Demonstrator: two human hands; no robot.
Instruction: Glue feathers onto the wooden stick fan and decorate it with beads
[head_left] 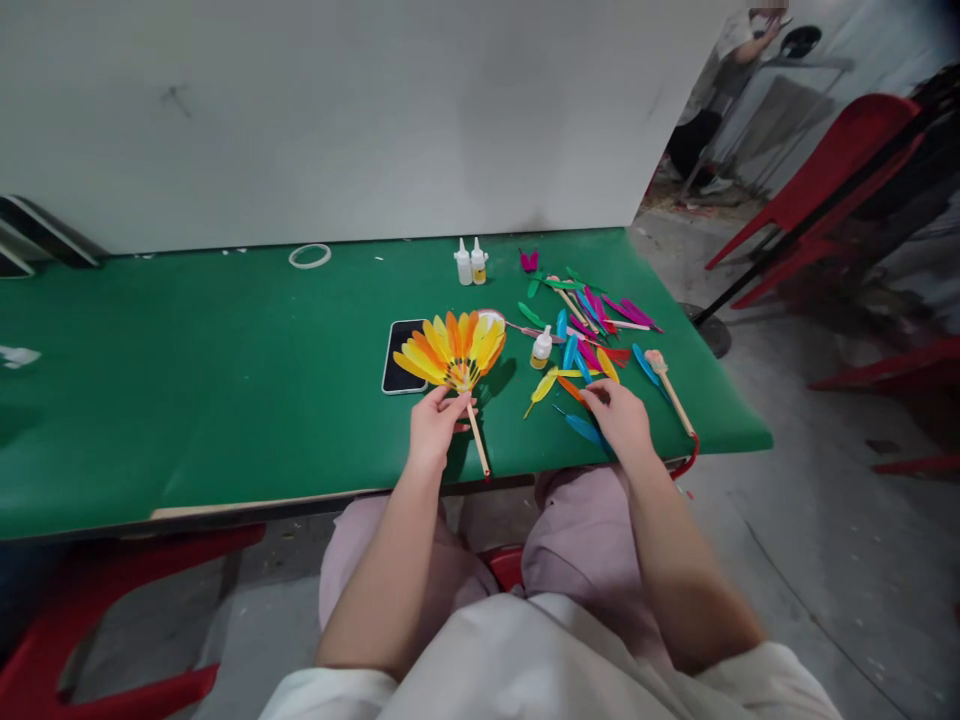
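My left hand (433, 428) is closed round the wooden handle of a feather fan (454, 350), just below its spread of yellow and orange feathers. The handle (478, 438) slants down to the right from my fingers. Part of a dark-screened phone (398, 362) shows behind the fan. To the right, my right hand (621, 418) is low over loose feathers, fingertips pinched at the end of an orange feather (571, 389). Blue feathers (582, 428) lie beside and under that hand. A yellow feather (541, 388) and a small white glue bottle (541, 347) are nearby.
Two more glue bottles (471, 262) stand at the back of the green table (225, 380). Mixed feathers (592, 305) and sticks are heaped to the right, near another wooden handle (675, 398) with a red cord. A white ring (310, 257) lies by the wall. Red chairs (840, 180) stand beyond.
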